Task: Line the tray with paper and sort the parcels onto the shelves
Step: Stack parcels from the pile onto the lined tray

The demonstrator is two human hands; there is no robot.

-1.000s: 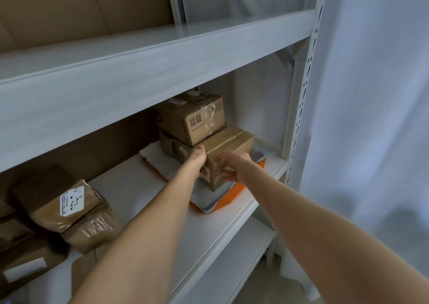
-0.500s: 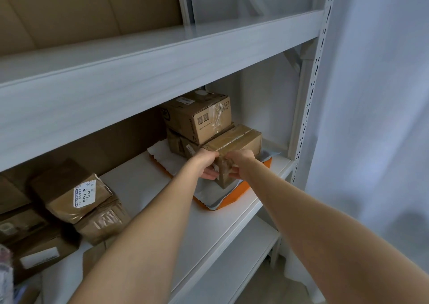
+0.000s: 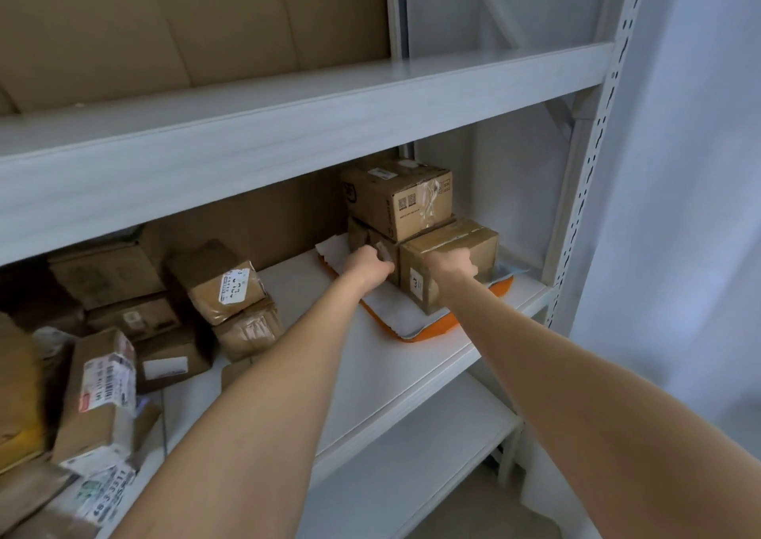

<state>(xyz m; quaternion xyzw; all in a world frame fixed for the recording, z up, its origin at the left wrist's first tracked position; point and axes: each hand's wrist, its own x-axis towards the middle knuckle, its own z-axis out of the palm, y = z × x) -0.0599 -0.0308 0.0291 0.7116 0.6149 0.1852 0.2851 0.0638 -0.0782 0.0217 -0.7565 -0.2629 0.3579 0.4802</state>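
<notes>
Now left hand (image 3: 367,266) and right hand (image 3: 453,264), fingers clamped on front parcel (image 3: 447,238), paper-lined tray (image 3: 428,334)

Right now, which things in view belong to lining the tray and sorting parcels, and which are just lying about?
Job: orange plastic tray; white paper liner in it; labelled brown cardboard box gripped by left hand and right hand; two stacked cardboard boxes behind it; taped brown parcels piled at left; grey metal shelf.
Lying about: large flat cardboard sheet on upper shelf; pale curtain at right.

White shelf (image 3: 383,357) carries paper-lined orange tray (image 3: 432,332), piled parcels (image 3: 224,287).
</notes>
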